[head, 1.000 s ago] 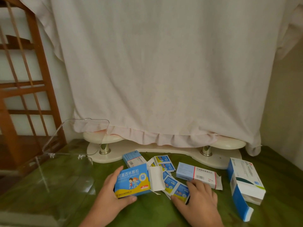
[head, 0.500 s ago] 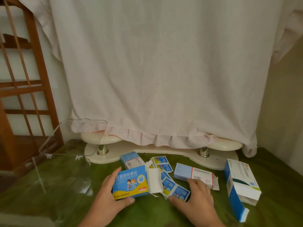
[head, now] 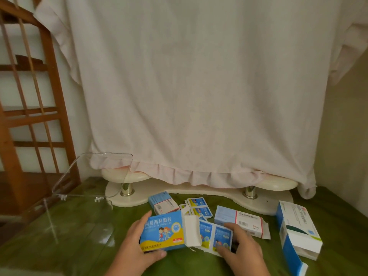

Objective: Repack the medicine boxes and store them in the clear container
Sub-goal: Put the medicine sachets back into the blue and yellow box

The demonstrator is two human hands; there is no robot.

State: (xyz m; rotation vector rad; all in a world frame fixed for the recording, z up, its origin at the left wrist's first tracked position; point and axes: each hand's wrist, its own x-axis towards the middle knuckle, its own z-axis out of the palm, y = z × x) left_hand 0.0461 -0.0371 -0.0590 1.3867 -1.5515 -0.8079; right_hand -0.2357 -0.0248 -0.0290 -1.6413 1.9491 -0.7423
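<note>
green desk [head: 79,226] fills the lower view, a cloth-draped stand at 12 o'clock. clear container [head: 65,198] sits at 9 o'clock with its lid raised, nothing visible in it yet, well apart from the boxes. tall white and blue box [head: 298,230] at 3 o'clock, lower flap hanging open. long pale-blue box [head: 239,220] just right of centre, end flap loose. small blue box [head: 164,203] toward 12 o'clock. blue and yellow granule box [head: 163,233] at centre, its white end flap open toward 3 o'clock. loose sachets [head: 198,207] fanned behind it.

step in hand, as judged: feeding sachets back into the granule box. to do it well: square the strip with the open mouth, fold it at the perforation so it goes in flat, hold the white flap clear, keep the box pinned so it does not skid on the glossy top.

left hand [head: 137,244] half-closed round the granule box's left end, thumb below, fingers along the upper edge. right hand [head: 239,250] loosely curled, fingertips pressing on a joined pair of sachets [head: 216,235] lying just beside the open flap; pinched or merely pressed, cannot tell.
</note>
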